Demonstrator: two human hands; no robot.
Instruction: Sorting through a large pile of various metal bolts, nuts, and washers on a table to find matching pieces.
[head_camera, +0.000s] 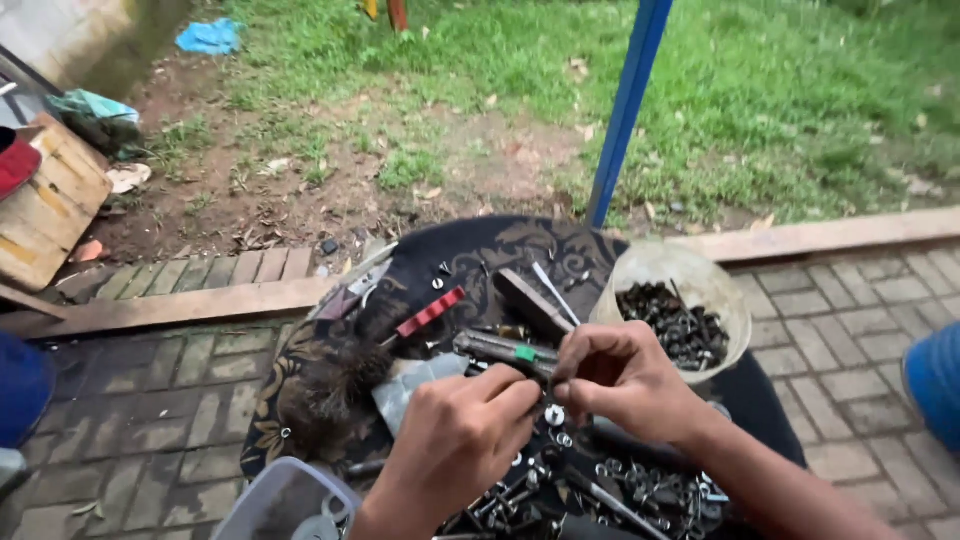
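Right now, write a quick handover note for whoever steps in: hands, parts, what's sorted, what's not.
Left hand and right hand: fingertips pinched together over the dark patterned cloth; any small part between them is too small to tell.
Loose nuts and bolts lie scattered on the cloth near the wrists.
The round tub on the right already holds dark hardware.
A clear plastic box sits lower left.
A red-handled tool and a brush lie on the cloth.
Much loose hardware remains on the cloth.

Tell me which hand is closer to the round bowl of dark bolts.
Right. The right hand sits just beside the bowl; the left hand is farther off.
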